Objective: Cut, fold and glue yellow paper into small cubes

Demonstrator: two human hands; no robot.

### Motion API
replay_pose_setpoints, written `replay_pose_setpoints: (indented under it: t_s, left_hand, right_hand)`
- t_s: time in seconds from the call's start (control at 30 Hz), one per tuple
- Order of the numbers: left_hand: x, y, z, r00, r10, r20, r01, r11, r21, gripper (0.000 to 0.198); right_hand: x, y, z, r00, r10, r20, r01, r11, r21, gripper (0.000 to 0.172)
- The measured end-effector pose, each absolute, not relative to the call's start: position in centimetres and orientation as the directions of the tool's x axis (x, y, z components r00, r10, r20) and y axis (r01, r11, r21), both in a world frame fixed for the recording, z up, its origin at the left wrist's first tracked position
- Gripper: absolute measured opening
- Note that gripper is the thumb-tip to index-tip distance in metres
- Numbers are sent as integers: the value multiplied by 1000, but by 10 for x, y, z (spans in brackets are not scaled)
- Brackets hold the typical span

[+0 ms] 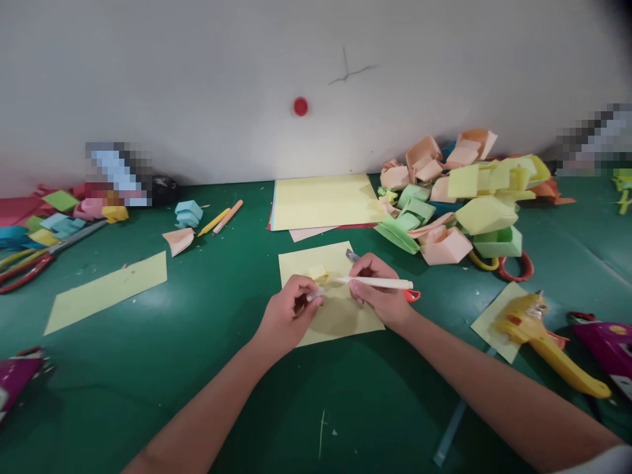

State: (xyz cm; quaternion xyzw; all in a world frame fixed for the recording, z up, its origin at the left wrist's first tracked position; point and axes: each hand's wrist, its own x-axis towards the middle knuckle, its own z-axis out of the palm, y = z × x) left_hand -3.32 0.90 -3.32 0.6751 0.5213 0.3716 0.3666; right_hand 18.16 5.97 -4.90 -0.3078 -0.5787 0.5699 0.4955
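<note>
My left hand [290, 315] is closed in a pinch over a yellow paper sheet [340, 316] on the green table [207, 368], its fingertips beside a small folded yellow piece [318, 272]. What the fingers pinch is too small to name. My right hand [376, 289] is closed round a white stick-like tool [380, 283] that lies across the sheet, its tip pointing towards the left hand. A red-handled cutter [412, 295] with a grey blade tip [351, 255] lies under the right hand.
A heap of folded paper boxes [459, 197] sits at the right rear, with a stack of yellow sheets [323, 201] behind. A yellow glue gun [543, 336] lies right. A yellow strip [106, 289], scissors [34, 263] and paper scraps lie left.
</note>
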Motion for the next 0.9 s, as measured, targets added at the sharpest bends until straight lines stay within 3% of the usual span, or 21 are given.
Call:
replay_pose_setpoints:
  t_s: [0.57,0.9]
  left_hand:
    - [-33,11,-36,240,969,52,147,-89,985,21]
    - [-31,2,-27,209,965,161,271,-215,938,16]
  right_hand:
    - [177,51,-41,-520,844,130,-247,-3,-969,24]
    - [173,42,-36,-582,806,106,-250,-53,-967,24]
